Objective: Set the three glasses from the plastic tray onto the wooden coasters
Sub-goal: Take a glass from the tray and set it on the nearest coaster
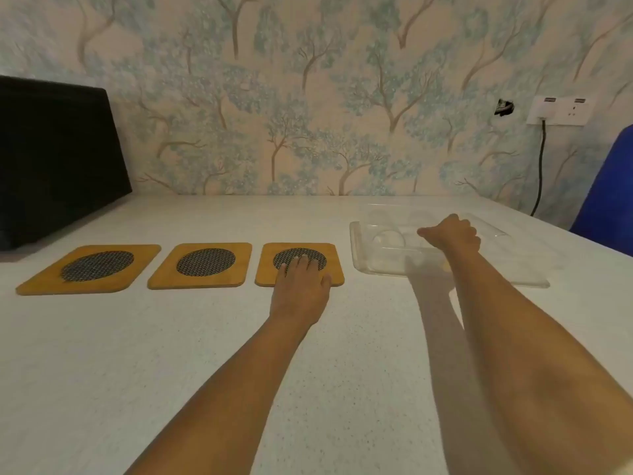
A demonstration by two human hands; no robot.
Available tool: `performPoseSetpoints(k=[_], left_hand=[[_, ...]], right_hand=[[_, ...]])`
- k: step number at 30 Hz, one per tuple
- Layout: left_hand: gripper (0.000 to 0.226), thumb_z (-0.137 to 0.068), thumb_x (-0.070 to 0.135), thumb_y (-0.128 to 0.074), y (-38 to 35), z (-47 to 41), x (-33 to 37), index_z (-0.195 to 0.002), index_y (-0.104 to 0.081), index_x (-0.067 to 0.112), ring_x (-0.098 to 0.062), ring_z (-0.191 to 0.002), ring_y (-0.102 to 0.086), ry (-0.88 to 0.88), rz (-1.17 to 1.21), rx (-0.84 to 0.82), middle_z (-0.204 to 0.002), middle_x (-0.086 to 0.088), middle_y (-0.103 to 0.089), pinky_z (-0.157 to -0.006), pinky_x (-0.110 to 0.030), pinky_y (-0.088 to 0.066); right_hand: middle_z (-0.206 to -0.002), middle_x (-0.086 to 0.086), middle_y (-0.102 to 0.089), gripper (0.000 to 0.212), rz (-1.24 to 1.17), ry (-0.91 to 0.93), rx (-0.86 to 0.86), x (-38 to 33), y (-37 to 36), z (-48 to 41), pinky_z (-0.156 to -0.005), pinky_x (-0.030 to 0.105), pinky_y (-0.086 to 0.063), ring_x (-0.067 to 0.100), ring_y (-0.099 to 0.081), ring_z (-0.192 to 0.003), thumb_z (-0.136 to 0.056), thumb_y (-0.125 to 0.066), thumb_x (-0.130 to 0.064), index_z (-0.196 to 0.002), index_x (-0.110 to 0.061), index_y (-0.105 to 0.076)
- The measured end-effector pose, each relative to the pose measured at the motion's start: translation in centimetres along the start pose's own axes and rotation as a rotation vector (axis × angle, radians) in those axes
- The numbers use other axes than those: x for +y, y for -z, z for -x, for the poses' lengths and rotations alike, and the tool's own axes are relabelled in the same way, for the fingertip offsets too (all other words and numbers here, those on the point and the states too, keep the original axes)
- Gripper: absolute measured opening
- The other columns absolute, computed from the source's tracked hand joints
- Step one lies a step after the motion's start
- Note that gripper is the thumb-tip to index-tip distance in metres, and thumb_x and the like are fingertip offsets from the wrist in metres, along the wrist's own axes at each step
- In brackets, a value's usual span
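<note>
Three wooden coasters with dark mesh discs lie in a row: left (pixel 89 270), middle (pixel 202 265) and right (pixel 301 250). My left hand (pixel 301 286) rests flat on the right coaster with its fingers spread, holding nothing. To the right lies the clear plastic tray (pixel 363 255). My right hand (pixel 450 234) is inside it, fingers curled around a clear glass (pixel 424 262) that shows only faintly below the hand. Another clear glass (pixel 388 240) stands at the tray's left. A third glass cannot be made out.
A black box (pixel 58 159) stands at the back left on the white table (pixel 205 354). The papered wall runs along the far edge. A wall socket (pixel 561 111) with a black cable and a blue chair back (pixel 609 186) are at the right.
</note>
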State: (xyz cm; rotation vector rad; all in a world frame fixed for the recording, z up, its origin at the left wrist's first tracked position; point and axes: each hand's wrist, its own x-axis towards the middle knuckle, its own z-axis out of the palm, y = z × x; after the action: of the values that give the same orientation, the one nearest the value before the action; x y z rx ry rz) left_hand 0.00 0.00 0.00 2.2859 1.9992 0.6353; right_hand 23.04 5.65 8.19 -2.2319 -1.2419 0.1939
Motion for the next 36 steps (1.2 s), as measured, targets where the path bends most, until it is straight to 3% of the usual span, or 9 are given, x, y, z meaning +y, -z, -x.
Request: performPoseSetpoints(k=[5,13,17,21,23,26,29,32,36], left_hand=[[0.052,-0.103,0.035,-0.025,-0.2,-0.2,-0.3,-0.148,-0.030,0.009,-0.024,-0.147,-0.021,0.002,0.025,-0.015,-0.158,-0.010,-0.026,-0.122,-0.039,-0.011],[0.052,-0.103,0.036,-0.024,-0.2,-0.3,-0.3,-0.149,-0.029,0.010,-0.024,-0.148,-0.020,0.011,0.030,-0.034,-0.158,-0.009,-0.025,-0.123,-0.038,-0.010],[0.051,-0.104,0.034,-0.026,-0.1,-0.1,-0.3,-0.147,-0.032,0.009,-0.024,-0.147,-0.023,0.006,0.052,-0.023,-0.157,-0.010,-0.028,-0.123,-0.038,-0.013],[0.047,-0.103,0.030,-0.028,0.0,0.0,-0.4,-0.143,-0.039,0.008,-0.025,-0.144,-0.029,0.000,0.067,0.002,-0.153,-0.012,-0.036,-0.122,-0.038,-0.018],[0.046,-0.103,0.029,-0.029,0.0,0.1,-0.5,-0.142,-0.040,0.008,-0.024,-0.142,-0.031,0.002,0.073,0.018,-0.151,-0.012,-0.039,-0.121,-0.037,-0.021],[0.044,-0.103,0.028,-0.030,0.0,0.5,-0.5,-0.139,-0.045,0.007,-0.024,-0.137,-0.038,0.004,0.070,0.050,-0.147,-0.011,-0.045,-0.118,-0.036,-0.026],[0.042,-0.103,0.027,-0.031,0.2,0.8,-0.7,-0.135,-0.049,0.006,-0.024,-0.132,-0.043,0.008,0.069,0.064,-0.142,-0.011,-0.050,-0.115,-0.036,-0.032],[0.043,-0.103,0.028,-0.031,0.6,1.5,-1.0,-0.138,-0.045,0.007,-0.025,-0.137,-0.039,0.015,0.056,0.058,-0.146,-0.012,-0.045,-0.116,-0.036,-0.029],[0.045,-0.103,0.030,-0.031,0.8,2.0,-1.9,-0.139,-0.045,0.007,-0.025,-0.140,-0.035,0.021,0.030,0.057,-0.151,-0.012,-0.040,-0.118,-0.037,-0.027]], right_hand=[[-0.144,0.015,-0.045,0.070,0.074,-0.093,-0.186,-0.4,0.2,-0.3,-0.107,0.039,-0.034,0.033,-0.043,-0.134,-0.086,-0.065,-0.035,-0.142,-0.006,-0.035],[-0.133,0.017,-0.054,0.066,-0.038,-0.046,-0.019,0.1,-0.7,-0.5,-0.097,0.040,-0.044,0.034,-0.053,-0.123,-0.080,-0.072,-0.031,-0.134,-0.005,-0.043],[-0.137,0.015,-0.053,0.076,-0.322,0.052,0.174,0.1,-0.5,-0.1,-0.099,0.041,-0.043,0.033,-0.050,-0.127,-0.078,-0.072,-0.035,-0.142,-0.012,-0.039],[-0.133,0.005,-0.054,0.075,-0.752,0.106,0.285,0.2,-0.2,0.3,-0.097,0.032,-0.040,0.025,-0.052,-0.124,-0.078,-0.073,-0.034,-0.141,-0.018,-0.038],[-0.126,0.003,-0.053,0.072,-1.115,0.044,0.272,-0.3,0.5,0.8,-0.090,0.025,-0.037,0.021,-0.053,-0.116,-0.079,-0.073,-0.030,-0.140,-0.019,-0.036],[-0.122,0.004,-0.048,0.071,-1.562,-0.131,0.257,-1.4,2.1,1.5,-0.094,0.027,-0.039,0.018,-0.049,-0.109,-0.081,-0.072,-0.029,-0.139,-0.017,-0.033],[-0.124,0.005,-0.055,0.070,-1.732,-0.209,0.175,-1.9,2.8,1.8,-0.100,0.033,-0.043,0.020,-0.053,-0.119,-0.082,-0.069,-0.041,-0.139,-0.014,-0.040],[-0.140,0.005,-0.051,0.074,-1.833,-0.240,-0.034,-1.8,2.6,3.0,-0.099,0.038,-0.047,0.024,-0.053,-0.126,-0.082,-0.063,-0.055,-0.140,-0.015,-0.044],[-0.134,0.005,-0.050,0.083,-1.969,-0.313,-0.295,-2.2,2.2,4.5,-0.082,0.041,-0.053,0.026,-0.054,-0.122,-0.082,-0.053,-0.066,-0.144,-0.015,-0.032]])
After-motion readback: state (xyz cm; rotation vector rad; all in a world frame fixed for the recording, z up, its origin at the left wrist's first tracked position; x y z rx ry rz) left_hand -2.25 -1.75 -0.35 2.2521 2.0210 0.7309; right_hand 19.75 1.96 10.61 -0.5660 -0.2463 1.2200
